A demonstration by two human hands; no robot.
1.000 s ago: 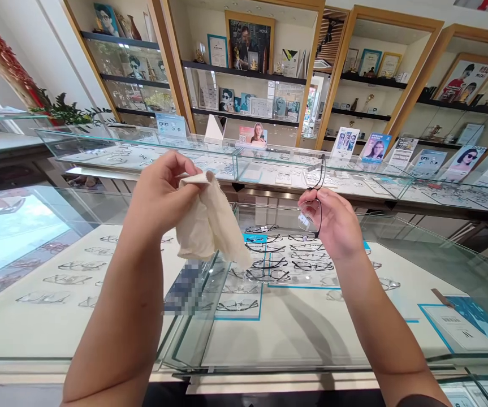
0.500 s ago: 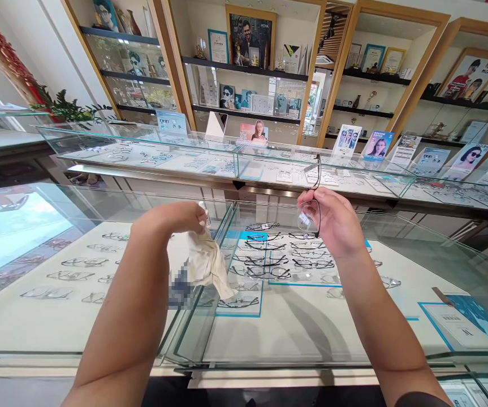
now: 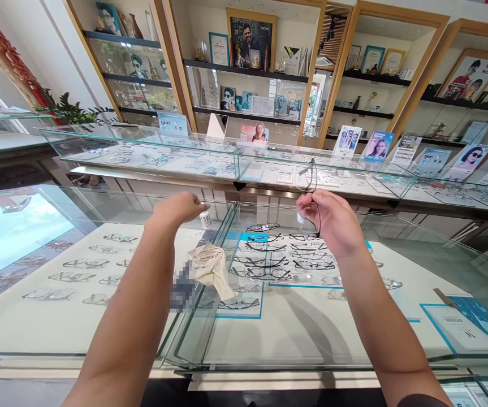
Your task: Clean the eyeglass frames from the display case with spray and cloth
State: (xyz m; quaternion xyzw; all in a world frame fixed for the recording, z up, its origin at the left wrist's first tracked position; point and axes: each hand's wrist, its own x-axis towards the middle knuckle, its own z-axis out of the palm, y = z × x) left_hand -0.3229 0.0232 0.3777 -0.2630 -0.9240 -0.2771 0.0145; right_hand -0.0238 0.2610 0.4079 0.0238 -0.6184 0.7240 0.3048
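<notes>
My right hand (image 3: 331, 217) is raised above the glass counter, its fingers pinching a pair of dark-framed eyeglasses (image 3: 316, 212). The frame is turned sideways, with one lens above the fingers and part of the other below. My left hand (image 3: 184, 207) reaches over the counter with curled fingers at the top of a small white bottle (image 3: 205, 220), hiding its upper end. Just below that hand, a crumpled cream cloth (image 3: 212, 268) lies across the seam of the glass top.
Beneath the glass counter (image 3: 311, 362) are several rows of eyeglasses (image 3: 269, 273). A blurred dark patch (image 3: 182, 291) borders the cloth. A blue-edged card (image 3: 456, 328) sits at right. Behind stand a second glass case (image 3: 142, 161) and wooden shelves (image 3: 247, 70).
My left hand has let go of the cloth, which now lies lower on the glass, and has moved slightly up to the bottle's top. The eyeglasses in my right hand have turned slightly.
</notes>
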